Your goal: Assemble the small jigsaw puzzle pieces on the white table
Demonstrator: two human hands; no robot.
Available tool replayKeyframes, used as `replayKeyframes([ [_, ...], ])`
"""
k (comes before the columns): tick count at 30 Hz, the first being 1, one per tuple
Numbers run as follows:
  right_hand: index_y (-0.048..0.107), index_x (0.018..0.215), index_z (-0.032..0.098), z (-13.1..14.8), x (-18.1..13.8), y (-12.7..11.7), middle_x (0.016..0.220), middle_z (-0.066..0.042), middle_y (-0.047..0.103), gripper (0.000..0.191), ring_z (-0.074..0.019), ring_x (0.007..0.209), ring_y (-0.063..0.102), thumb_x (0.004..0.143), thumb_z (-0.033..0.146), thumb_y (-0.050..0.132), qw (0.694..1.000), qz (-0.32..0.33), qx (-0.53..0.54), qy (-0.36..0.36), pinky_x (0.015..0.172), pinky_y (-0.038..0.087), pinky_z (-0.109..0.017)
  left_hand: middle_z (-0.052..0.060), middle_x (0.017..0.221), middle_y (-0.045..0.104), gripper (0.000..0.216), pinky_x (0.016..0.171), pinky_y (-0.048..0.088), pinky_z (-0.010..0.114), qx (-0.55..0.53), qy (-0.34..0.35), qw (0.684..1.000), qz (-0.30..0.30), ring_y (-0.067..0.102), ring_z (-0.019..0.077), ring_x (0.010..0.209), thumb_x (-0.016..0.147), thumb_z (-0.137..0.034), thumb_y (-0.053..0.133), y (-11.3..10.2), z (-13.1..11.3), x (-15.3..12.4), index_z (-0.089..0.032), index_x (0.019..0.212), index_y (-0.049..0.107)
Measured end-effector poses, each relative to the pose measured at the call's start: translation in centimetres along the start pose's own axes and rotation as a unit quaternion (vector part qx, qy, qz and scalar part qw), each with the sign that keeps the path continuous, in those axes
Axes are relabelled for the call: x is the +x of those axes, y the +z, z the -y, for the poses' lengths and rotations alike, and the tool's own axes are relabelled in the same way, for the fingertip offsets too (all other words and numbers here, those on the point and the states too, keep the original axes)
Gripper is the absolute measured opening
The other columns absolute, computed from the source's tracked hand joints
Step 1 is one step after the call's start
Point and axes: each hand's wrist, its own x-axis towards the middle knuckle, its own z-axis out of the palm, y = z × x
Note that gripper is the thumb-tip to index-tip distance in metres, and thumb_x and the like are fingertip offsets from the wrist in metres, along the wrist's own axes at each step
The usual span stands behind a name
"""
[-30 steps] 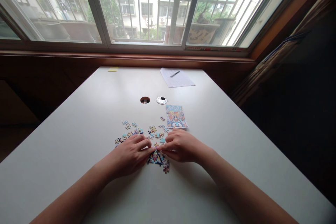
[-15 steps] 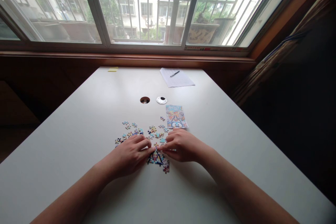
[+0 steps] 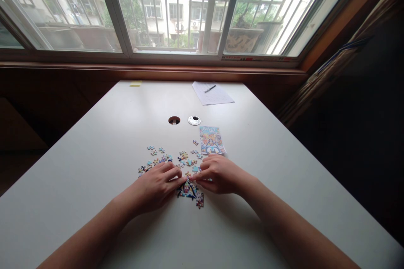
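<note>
A small cluster of joined puzzle pieces [image 3: 188, 190] lies on the white table [image 3: 94, 143], just in front of my hands. My left hand [image 3: 158, 185] and my right hand [image 3: 219, 174] rest on the table with their fingertips meeting at the cluster's top edge, fingers curled and pressed together there. What the fingertips pinch is too small to make out. Several loose puzzle pieces [image 3: 164, 159] are scattered just beyond my hands. A colourful reference picture card [image 3: 212, 139] lies past my right hand.
A round cable hole [image 3: 174, 120] and its silver cap [image 3: 194, 120] sit mid-table. A sheet of paper [image 3: 213, 93] with a pen [image 3: 210, 88] and a yellow sticky note [image 3: 136, 83] lie at the far edge under the window. Dark furniture stands to the right.
</note>
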Motion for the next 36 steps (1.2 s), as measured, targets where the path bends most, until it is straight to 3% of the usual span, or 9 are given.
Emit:
replayKeyframes([
  [9,0.076,0.108,0.037,-0.3,0.0,0.2,0.061,0.002,0.056,0.023,-0.0140,0.064,0.049,0.095,0.030,0.059,1.000,-0.004,0.012,-0.001,0.066,0.030,-0.029,0.008,0.110,0.060,0.036,0.089,0.048,0.041,0.003,-0.006,1.000,0.019,0.052,0.0250,0.101,0.098,-0.017,0.050,-0.1,0.0,0.0,-0.021,0.133,0.053],
  [16,0.079,0.099,0.033,-0.5,-0.3,0.0,0.063,0.001,0.058,0.020,-0.0139,0.063,0.049,0.091,0.024,0.062,1.000,-0.018,0.013,-0.008,0.067,0.032,-0.030,0.009,0.108,0.061,0.036,0.087,0.048,0.040,0.002,0.001,1.000,0.002,0.053,0.0250,0.100,0.097,-0.016,0.051,0.0,0.1,0.0,-0.020,0.132,0.054],
  [21,0.079,0.100,0.026,-1.8,-0.5,-0.3,0.059,0.002,0.053,0.020,-0.0121,0.057,0.046,0.094,0.027,0.061,0.987,-0.121,0.098,0.031,0.061,0.036,-0.027,0.009,0.109,0.062,0.037,0.091,0.049,0.040,-0.007,-0.002,1.000,-0.003,0.054,0.0250,0.103,0.096,-0.016,0.053,0.0,0.1,0.0,-0.021,0.132,0.054],
  [25,0.079,0.104,0.023,-3.0,-1.0,-0.6,0.065,0.000,0.059,0.023,-0.0120,0.057,0.047,0.095,0.032,0.060,0.935,-0.276,0.170,0.141,0.055,0.038,-0.026,0.009,0.109,0.062,0.038,0.093,0.049,0.039,-0.019,-0.002,1.000,-0.016,0.055,0.0240,0.104,0.096,-0.015,0.053,0.0,0.0,0.1,-0.022,0.133,0.054],
  [30,0.079,0.099,0.021,-4.6,-1.8,-0.6,0.083,-0.005,0.071,0.024,-0.0137,0.063,0.053,0.091,0.038,0.063,0.806,-0.462,0.221,0.296,0.057,0.044,-0.028,0.009,0.108,0.063,0.037,0.092,0.050,0.040,-0.020,0.003,1.000,-0.019,0.056,0.0244,0.104,0.097,-0.017,0.052,0.0,0.1,0.0,-0.021,0.133,0.053],
  [33,0.078,0.099,0.019,-5.4,-1.9,-0.3,0.077,-0.003,0.068,0.027,-0.0128,0.060,0.049,0.088,0.040,0.066,0.753,-0.507,0.255,0.333,0.054,0.042,-0.027,0.010,0.108,0.063,0.035,0.091,0.050,0.040,-0.019,0.003,1.000,-0.016,0.056,0.0246,0.104,0.098,-0.018,0.051,-0.1,0.1,0.0,-0.021,0.132,0.054],
  [36,0.078,0.100,0.018,-6.0,-1.9,0.0,0.070,-0.001,0.064,0.030,-0.0121,0.059,0.046,0.087,0.041,0.065,0.736,-0.517,0.259,0.352,0.054,0.041,-0.027,0.009,0.106,0.064,0.033,0.089,0.051,0.040,-0.023,0.001,0.999,-0.031,0.056,0.0240,0.102,0.097,-0.016,0.050,-0.3,0.0,0.1,-0.021,0.129,0.057],
])
